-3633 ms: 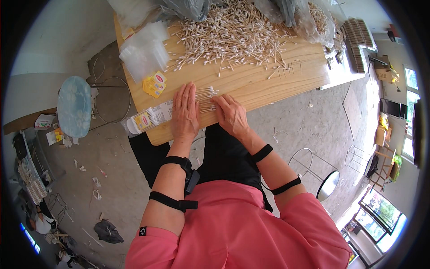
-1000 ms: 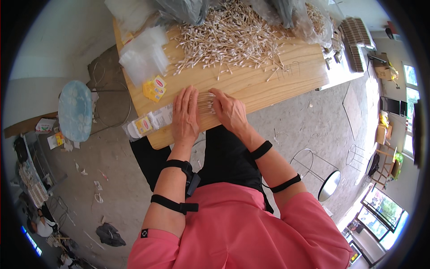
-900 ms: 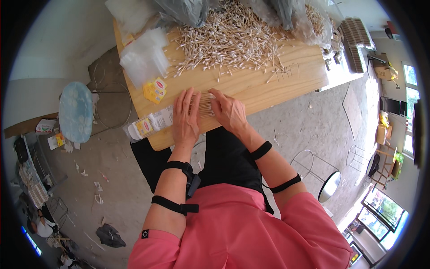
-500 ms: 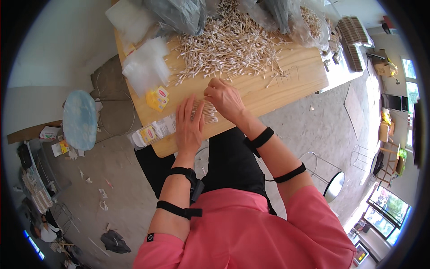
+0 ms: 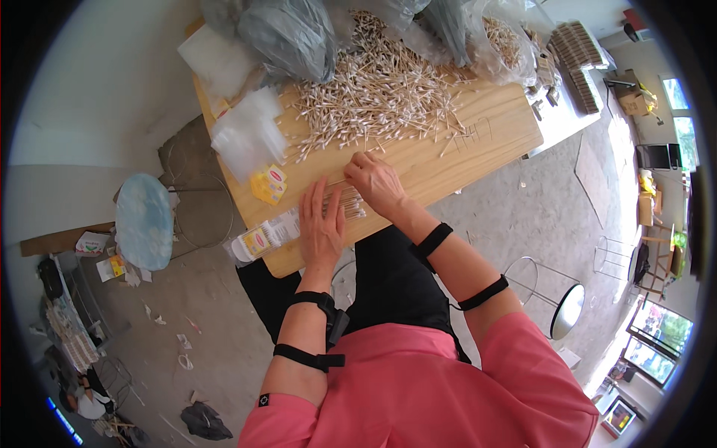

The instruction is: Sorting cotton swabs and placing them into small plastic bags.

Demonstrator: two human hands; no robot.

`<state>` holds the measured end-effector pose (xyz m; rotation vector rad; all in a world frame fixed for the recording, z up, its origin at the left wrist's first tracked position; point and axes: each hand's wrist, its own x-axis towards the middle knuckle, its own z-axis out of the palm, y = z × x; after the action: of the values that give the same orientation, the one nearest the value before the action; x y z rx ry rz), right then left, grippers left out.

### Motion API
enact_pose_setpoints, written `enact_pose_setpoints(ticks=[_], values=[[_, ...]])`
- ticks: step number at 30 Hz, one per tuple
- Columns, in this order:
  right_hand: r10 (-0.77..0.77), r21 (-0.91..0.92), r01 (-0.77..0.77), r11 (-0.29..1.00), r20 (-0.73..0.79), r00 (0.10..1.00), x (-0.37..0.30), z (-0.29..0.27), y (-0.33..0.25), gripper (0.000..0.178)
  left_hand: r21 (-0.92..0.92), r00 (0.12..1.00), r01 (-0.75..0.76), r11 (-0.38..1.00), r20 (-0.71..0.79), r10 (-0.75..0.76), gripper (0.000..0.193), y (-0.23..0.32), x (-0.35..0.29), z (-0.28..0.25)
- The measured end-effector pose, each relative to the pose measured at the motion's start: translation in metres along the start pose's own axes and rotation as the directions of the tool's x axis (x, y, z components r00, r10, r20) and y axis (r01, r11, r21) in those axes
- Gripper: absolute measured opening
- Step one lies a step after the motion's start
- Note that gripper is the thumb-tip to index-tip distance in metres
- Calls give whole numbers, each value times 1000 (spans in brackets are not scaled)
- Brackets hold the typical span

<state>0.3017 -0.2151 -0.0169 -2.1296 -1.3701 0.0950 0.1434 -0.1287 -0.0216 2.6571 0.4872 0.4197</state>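
My left hand [image 5: 322, 224] lies flat with its fingers stretched out over a row of cotton swabs [image 5: 349, 203] near the table's front edge. Just right of it, at the row's upper end, my right hand [image 5: 376, 181] is closed in a pinch; whatever is between its fingertips is hidden. Beside my left hand lies a clear pack of cotton swabs [image 5: 258, 240] with a yellow and red label. Above that pack are small yellow cards [image 5: 269, 184]. A large heap of loose cotton swabs [image 5: 381, 93] spreads across the far part of the wooden table [image 5: 448, 166].
Clear plastic sleeves [image 5: 248, 133] are stacked at the table's left side. Grey plastic bags [image 5: 290, 37] stand behind the heap, with a clear bag of swabs [image 5: 502, 48] at the right. A blue-topped stool [image 5: 143, 222] stands left, and a round stool [image 5: 567, 311] stands right.
The whole view has shifted slightly, so the table sits a little lower. Both hands stay at the row of swabs in nearly the same pose.
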Motion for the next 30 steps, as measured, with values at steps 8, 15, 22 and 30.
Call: enact_pose_setpoints(ticks=[8, 15, 22, 30], values=[[263, 215, -215, 953, -227, 938, -13, -9, -9, 18, -180, 1000, 16, 984, -11, -19, 61, -7, -7, -4], [457, 564, -239, 791, -283, 844, -50, 18, -39, 32, -393, 992, 107, 913, 104, -71, 86, -8, -10, -16], [557, 639, -249, 727, -339, 758, -32, 39, -54, 33, -561, 924, 228, 796, -134, -359, 58, 9, 7, 12], [577, 784, -188, 592, -248, 778, -35, 53, -52, 31, -734, 849, 185, 653, -214, -482, 52, 6, 9, 16]])
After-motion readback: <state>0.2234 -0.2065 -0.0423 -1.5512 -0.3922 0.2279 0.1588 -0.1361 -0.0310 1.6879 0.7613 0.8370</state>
